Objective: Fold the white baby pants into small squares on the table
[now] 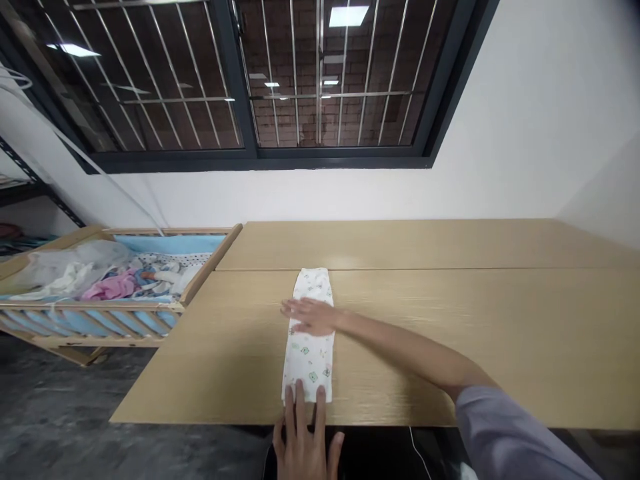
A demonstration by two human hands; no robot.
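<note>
A narrow folded white cloth with small green prints (311, 353) lies lengthwise on the wooden table (450, 320), running from the near edge toward the middle seam. My right hand (311, 315) lies flat across the cloth's middle, fingers stretched out to the left. My left hand (305, 437) comes up from the table's near edge, and its spread fingertips press on the cloth's near end. Neither hand grips anything.
A wooden baby crib (107, 313) with blue lining stands left of the table and holds several loose garments, one of them pink (113, 285). A barred dark window (260, 80) fills the wall behind. Grey floor lies at lower left.
</note>
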